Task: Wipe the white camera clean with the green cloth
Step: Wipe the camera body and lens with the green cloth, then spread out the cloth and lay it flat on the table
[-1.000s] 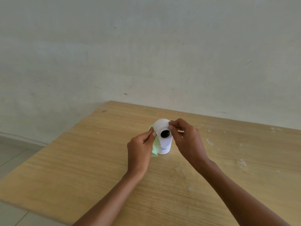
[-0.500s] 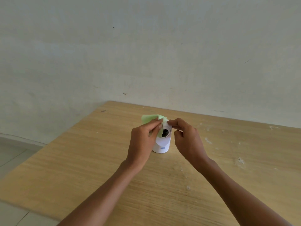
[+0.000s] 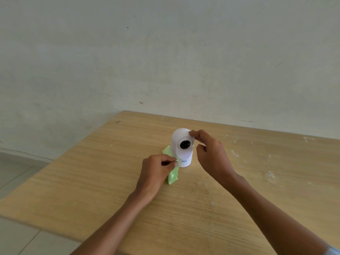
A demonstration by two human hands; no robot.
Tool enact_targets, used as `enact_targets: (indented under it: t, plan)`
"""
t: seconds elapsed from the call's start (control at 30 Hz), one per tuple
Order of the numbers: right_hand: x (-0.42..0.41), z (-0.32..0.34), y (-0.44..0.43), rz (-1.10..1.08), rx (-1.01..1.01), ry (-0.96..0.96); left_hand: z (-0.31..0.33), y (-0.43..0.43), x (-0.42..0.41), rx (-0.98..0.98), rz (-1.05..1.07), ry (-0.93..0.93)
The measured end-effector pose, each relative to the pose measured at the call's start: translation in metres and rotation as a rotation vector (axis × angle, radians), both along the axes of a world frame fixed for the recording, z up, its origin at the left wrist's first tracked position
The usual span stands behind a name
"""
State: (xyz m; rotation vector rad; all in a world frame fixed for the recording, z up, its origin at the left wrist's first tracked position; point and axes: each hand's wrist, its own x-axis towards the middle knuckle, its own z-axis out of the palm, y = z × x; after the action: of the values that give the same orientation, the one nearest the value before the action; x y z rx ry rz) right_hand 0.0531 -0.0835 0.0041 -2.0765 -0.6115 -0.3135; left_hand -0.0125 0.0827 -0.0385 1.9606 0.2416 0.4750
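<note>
The white camera stands upright on the wooden table, its round black lens facing me and a blue logo on its base. My left hand pinches the green cloth against the lower left side of the camera's base. Part of the cloth pokes out behind the camera's left side and part hangs onto the table below my fingers. My right hand touches the upper right edge of the camera's head with thumb and forefinger, steadying it.
The table stands against a plain pale wall. White specks and scuffs mark the right part of the tabletop. The table's left edge drops to a tiled floor.
My left hand has brought the cloth down from the top of the camera's head to the lower left of its base. My right hand stays on the head's upper right edge.
</note>
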Motion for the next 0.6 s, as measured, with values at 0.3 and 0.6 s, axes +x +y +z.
enact_targets:
  t: [0.3, 0.6]
  plan:
    - [-0.016, -0.007, -0.013, -0.025, -0.005, -0.107, 0.009, -0.009, -0.015, -0.057, -0.175, -0.019]
    - [-0.029, -0.035, -0.033, 0.253, -0.16, 0.116, 0.031, -0.019, -0.015, -0.185, -0.352, -0.063]
